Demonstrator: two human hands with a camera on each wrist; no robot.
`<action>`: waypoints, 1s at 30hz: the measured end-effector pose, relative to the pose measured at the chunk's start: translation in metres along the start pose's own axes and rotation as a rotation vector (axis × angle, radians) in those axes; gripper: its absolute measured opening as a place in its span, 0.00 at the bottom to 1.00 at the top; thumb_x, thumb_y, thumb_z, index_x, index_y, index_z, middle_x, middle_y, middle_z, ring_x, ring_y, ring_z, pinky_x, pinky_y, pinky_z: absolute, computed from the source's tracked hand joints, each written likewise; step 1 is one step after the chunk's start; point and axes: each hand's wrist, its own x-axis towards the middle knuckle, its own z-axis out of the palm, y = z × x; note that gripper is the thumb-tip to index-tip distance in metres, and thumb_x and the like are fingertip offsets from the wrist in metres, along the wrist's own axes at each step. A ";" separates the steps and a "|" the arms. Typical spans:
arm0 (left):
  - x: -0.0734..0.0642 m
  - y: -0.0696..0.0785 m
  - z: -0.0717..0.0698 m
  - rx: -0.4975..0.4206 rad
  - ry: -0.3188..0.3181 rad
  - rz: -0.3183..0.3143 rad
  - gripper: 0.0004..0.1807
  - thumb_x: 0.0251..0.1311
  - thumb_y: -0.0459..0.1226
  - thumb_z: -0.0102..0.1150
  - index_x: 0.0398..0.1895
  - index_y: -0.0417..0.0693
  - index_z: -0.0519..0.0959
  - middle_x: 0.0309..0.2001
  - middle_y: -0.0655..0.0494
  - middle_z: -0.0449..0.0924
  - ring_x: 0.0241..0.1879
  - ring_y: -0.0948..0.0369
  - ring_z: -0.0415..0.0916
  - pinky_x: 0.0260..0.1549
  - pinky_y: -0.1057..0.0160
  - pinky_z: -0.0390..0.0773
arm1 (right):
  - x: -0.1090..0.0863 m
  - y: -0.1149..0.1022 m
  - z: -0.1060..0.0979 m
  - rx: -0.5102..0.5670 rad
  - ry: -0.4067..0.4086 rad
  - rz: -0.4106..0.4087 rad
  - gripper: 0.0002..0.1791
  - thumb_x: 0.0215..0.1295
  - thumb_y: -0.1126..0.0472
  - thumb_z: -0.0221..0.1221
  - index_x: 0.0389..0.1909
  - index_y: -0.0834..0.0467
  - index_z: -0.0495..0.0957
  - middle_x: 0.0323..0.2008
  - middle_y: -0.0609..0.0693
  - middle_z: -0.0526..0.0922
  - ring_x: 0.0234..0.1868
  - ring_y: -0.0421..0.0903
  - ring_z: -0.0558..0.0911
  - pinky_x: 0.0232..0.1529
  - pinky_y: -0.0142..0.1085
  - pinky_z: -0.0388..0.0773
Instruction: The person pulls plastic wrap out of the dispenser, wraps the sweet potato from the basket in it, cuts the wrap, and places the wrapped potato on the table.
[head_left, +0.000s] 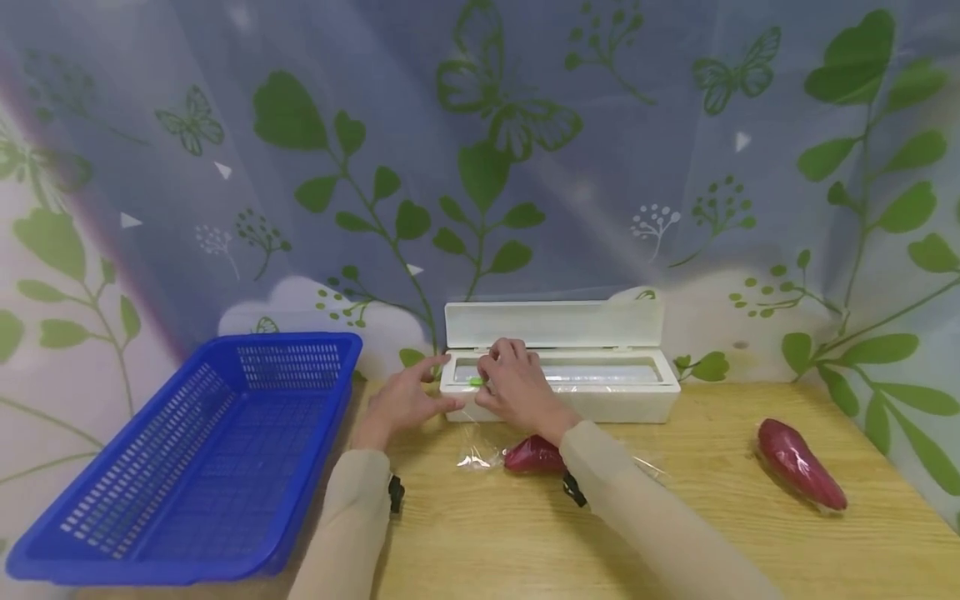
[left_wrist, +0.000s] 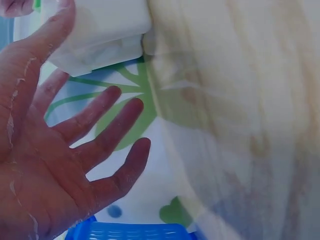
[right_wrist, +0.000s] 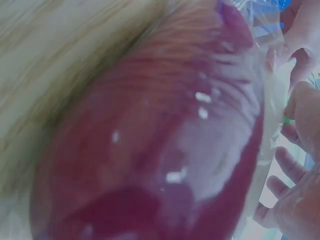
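Note:
A white cling film dispenser (head_left: 600,404) stands against the back wall with its lid (head_left: 555,325) raised and a film roll inside. My right hand (head_left: 517,387) is over its left part, thumb and finger pinching the small green cutter slider (head_left: 476,382). My left hand (head_left: 408,398) is at the dispenser's left end, fingers spread, the thumb by its front corner. Clear film (head_left: 474,457) hangs from the front onto the table. On it lies a dark red, elongated vegetable (head_left: 531,455), partly hidden by my right forearm; it fills much of the right wrist view (right_wrist: 150,140).
A blue plastic basket (head_left: 300,467) with slotted sides stands on the left. Toward the right of the wooden table (head_left: 480,542) lies another dark red vegetable (head_left: 799,465), wrapped in film. A patterned curtain (head_left: 600,167) hangs behind the table.

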 end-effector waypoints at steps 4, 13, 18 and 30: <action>-0.001 0.002 -0.003 0.045 -0.018 0.002 0.46 0.54 0.65 0.69 0.77 0.77 0.62 0.68 0.47 0.77 0.66 0.42 0.75 0.61 0.28 0.70 | -0.004 0.004 -0.005 -0.023 0.004 -0.007 0.05 0.57 0.59 0.59 0.35 0.54 0.75 0.50 0.56 0.72 0.58 0.58 0.70 0.54 0.56 0.74; -0.001 0.005 -0.008 0.129 -0.009 0.018 0.45 0.56 0.65 0.67 0.77 0.75 0.62 0.65 0.48 0.80 0.63 0.44 0.78 0.56 0.34 0.77 | -0.011 0.018 -0.015 -0.037 0.016 -0.021 0.06 0.57 0.60 0.60 0.34 0.53 0.75 0.47 0.55 0.73 0.53 0.56 0.72 0.51 0.51 0.76; 0.001 0.009 -0.008 0.161 -0.011 0.033 0.45 0.57 0.66 0.65 0.78 0.74 0.61 0.64 0.48 0.81 0.62 0.44 0.78 0.54 0.37 0.78 | -0.014 0.023 -0.018 -0.035 0.029 -0.015 0.05 0.57 0.61 0.62 0.34 0.54 0.76 0.47 0.55 0.73 0.53 0.56 0.72 0.53 0.50 0.75; -0.003 0.004 -0.006 0.181 -0.012 0.033 0.45 0.57 0.67 0.63 0.78 0.75 0.60 0.65 0.49 0.80 0.64 0.43 0.77 0.51 0.40 0.80 | -0.025 0.029 -0.020 -0.052 0.024 -0.002 0.06 0.57 0.61 0.61 0.32 0.53 0.74 0.46 0.55 0.73 0.52 0.56 0.71 0.52 0.50 0.75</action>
